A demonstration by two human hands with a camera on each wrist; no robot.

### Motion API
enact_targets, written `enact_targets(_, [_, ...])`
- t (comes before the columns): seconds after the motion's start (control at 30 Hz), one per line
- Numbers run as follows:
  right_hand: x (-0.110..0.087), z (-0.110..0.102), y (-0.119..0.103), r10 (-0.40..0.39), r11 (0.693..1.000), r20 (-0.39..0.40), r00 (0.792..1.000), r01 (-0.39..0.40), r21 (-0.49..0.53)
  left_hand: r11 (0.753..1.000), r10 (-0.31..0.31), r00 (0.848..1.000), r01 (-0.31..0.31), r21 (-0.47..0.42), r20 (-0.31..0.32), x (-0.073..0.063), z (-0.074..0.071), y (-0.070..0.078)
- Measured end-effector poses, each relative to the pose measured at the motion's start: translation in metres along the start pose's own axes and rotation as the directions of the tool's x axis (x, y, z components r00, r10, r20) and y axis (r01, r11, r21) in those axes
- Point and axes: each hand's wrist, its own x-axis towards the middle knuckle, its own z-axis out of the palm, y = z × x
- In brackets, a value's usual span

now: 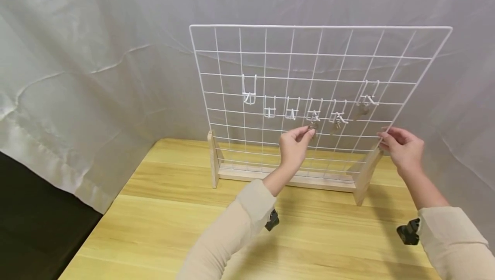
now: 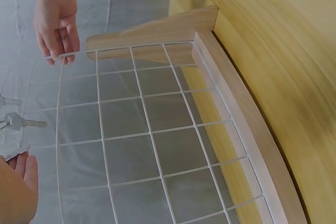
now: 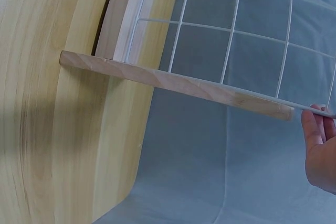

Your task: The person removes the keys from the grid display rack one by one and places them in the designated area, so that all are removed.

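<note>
My left hand (image 1: pixel 294 147) pinches a small metal key (image 1: pixel 313 127) just below a white hook (image 1: pixel 314 115) on the white wire grid panel (image 1: pixel 294 53). In the left wrist view the left hand (image 2: pixel 20 184) is at the lower left edge, a silver edge at its fingertips, mostly cut off. Close above it hangs another silver key (image 2: pixel 21 122). My right hand (image 1: pixel 405 149) grips the panel's right edge wire between thumb and fingers, just above the wooden side foot (image 1: pixel 367 176). The right wrist view shows that hand (image 3: pixel 321 148) at the wire too.
More keys hang on the hooks at right, one on the lower hook (image 1: pixel 338 121) and one on the upper hook (image 1: pixel 363 108). Several white hooks (image 1: pixel 249 96) are at left. The wooden base (image 1: pixel 301 182) stands on the wooden table (image 1: pixel 174 224), with grey curtain (image 1: pixel 116 69) behind.
</note>
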Motion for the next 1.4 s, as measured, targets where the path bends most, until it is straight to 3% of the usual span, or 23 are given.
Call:
enact_targets(0.67, [0.0,0.002,-0.002,0.0,0.999,-0.001,1.0,0.0,0.034,0.991,-0.05,0.996,0.058,-0.122,0.072,-0.007,-0.009,0.016])
enact_targets(1.1, [0.001,0.003,0.0,0.001,0.999,-0.002,1.0,-0.001,0.034,0.989,-0.051,0.993,0.065,-0.13,0.105,-0.009,-0.021,0.019])
enact_targets(1.4, [0.001,0.002,0.001,0.006,1.0,-0.008,1.0,-0.006,0.02,0.987,-0.049,0.991,0.067,-0.145,0.122,-0.01,-0.023,0.03])
